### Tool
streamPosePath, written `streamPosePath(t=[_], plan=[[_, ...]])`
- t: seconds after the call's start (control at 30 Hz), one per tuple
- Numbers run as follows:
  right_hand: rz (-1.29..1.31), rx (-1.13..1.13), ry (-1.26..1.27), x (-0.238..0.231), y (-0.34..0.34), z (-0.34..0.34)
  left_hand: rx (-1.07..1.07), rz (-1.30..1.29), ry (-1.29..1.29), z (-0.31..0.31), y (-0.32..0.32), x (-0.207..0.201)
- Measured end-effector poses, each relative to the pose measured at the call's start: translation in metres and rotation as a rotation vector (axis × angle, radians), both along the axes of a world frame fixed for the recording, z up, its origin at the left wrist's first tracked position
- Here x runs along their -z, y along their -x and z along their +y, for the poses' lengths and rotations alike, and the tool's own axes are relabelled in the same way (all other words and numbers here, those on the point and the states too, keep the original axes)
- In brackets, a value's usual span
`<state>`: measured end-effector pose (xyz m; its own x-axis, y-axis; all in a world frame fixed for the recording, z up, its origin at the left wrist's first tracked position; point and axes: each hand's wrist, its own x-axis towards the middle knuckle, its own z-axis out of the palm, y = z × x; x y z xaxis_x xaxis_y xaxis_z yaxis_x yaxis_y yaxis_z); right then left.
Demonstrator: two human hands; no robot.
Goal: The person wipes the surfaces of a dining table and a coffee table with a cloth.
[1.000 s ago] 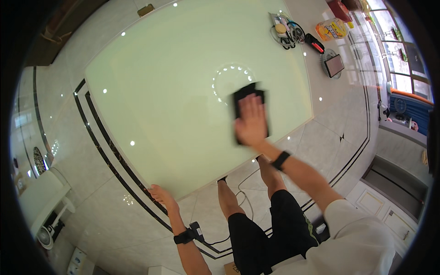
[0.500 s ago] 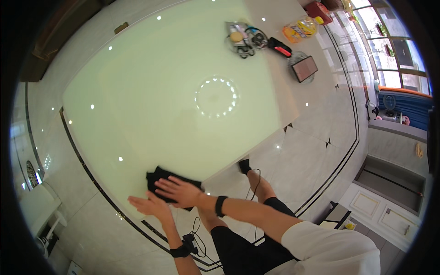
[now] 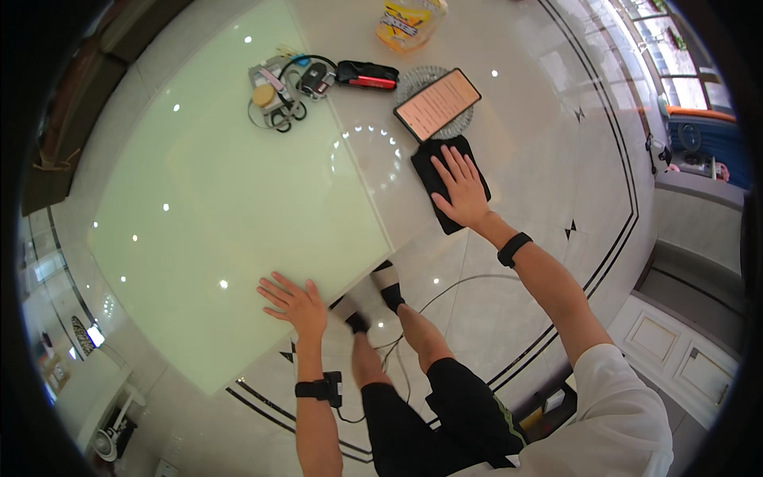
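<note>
My right hand [image 3: 462,191] lies flat, fingers spread, on a folded black cloth [image 3: 425,159] at the right part of the table. The cloth's far edge meets a phone [image 3: 439,103] with a lit screen, which leans on a round clear glass dish [image 3: 412,82]. My left hand [image 3: 298,306] is spread open with nothing in it, over the near edge of the pale green tabletop [image 3: 199,238]. Part of the cloth is hidden beneath my right palm.
Beyond the dish stand a black and red case [image 3: 367,75], a clutter of cords and small gadgets [image 3: 278,94], and a bottle with an orange label [image 3: 407,24]. A cable [image 3: 469,278] runs over the floor near my feet. White cabinets [image 3: 683,350] are at the right.
My right hand and the black cloth have moved from the table's near left corner to the right, beside the phone. My hands, close together before, are now far apart. The view has shifted.
</note>
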<state>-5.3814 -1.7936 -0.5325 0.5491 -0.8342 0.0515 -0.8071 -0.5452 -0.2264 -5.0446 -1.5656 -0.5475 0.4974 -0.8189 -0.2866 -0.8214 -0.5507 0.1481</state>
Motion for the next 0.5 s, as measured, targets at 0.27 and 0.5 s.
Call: streamPosePath(t=[0.27, 0.5], plan=[[-0.171, -0.144, -0.223, 0.000, -0.079, 0.074, -0.046, 0.023, 0.071, -0.037, 0.071, -0.022], [-0.174, -0.427, -0.246, 0.006, -0.001, 0.018, -0.061, 0.075, 0.061, -0.113, 0.175, -0.040]])
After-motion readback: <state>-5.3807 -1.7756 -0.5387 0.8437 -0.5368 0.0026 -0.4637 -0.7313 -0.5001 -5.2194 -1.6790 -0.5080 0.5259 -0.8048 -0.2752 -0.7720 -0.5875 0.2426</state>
